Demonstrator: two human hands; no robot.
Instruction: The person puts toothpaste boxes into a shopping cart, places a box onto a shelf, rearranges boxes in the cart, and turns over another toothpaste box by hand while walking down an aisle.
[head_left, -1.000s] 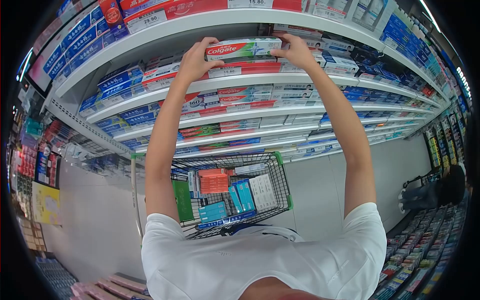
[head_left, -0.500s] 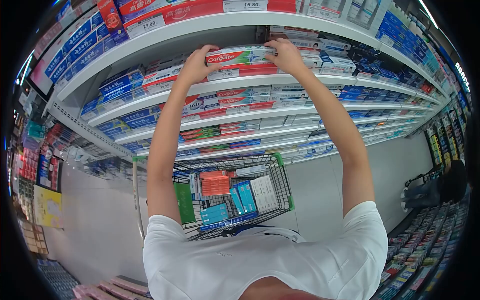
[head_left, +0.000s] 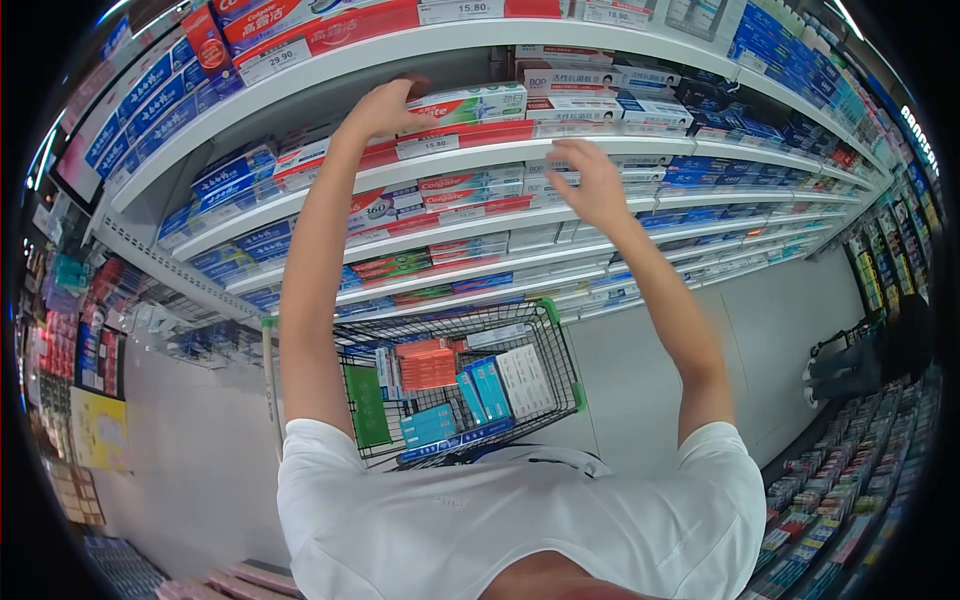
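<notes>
A Colgate box (head_left: pixel 478 105) with green and white print lies on the upper shelf, behind the red price strip (head_left: pixel 470 137). My left hand (head_left: pixel 385 108) is at its left end, fingers curved over the top; whether it grips the box is hard to see. My right hand (head_left: pixel 590 183) is off the box, in front of the shelf edge, with fingers apart and nothing in it. White boxes with a portrait print (head_left: pixel 575 108) sit right of the Colgate box.
Below my arms stands a shopping cart (head_left: pixel 575 385) holding red boxes (head_left: pixel 427 365), teal boxes (head_left: pixel 428 425) and white boxes (head_left: pixel 526 382). Lower shelves carry more toothpaste boxes. A person (head_left: pixel 850 365) in dark clothes is at the far right.
The Colgate box went down and back onto the shelf. My right hand let go of its right end and moved down and away. My left hand stayed near the left end.
</notes>
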